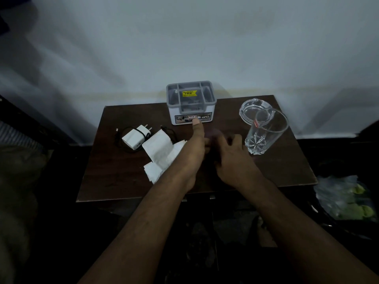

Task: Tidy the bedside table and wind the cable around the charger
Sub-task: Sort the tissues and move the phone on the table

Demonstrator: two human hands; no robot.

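A: 2 hands over the table (114,181), meeting near its middle. Left hand (196,146) has the thumb stuck up, tip just in front of the box (191,107). Right hand (231,158) sits beside it, knuckles up.

B: Fingers?

A: Blurred and dark where they meet. Left fingers look curled toward the right hand; right fingers bend down. Can't tell if either holds anything.

B: Charger?

A: Charger (136,137), white, lies on the table's left part, 2 pins pointing toward the wall. Black cable (121,136) loops round it loosely, 1 strand across the body, 1 plug end lying free to the left. Neither hand touches it.

B: Next to it?

A: White tissues (160,150), crumpled, just right of the charger, partly under the left forearm. Another bit of cable shows behind them.

B: Box details?

A: Grey and white, divided top, yellow sticker inside, label reading OPEL on the front. At the back edge, against the wall.

B: Right side?

A: Glass (264,132), upright, clear, cut base, close to the right hand, not clearly touching. Ashtray (251,108), clear glass, right behind it, overlapped by the glass rim in view.

B: Off table?

A: Plastic bag (344,197) with something green, lower right, on the floor side.
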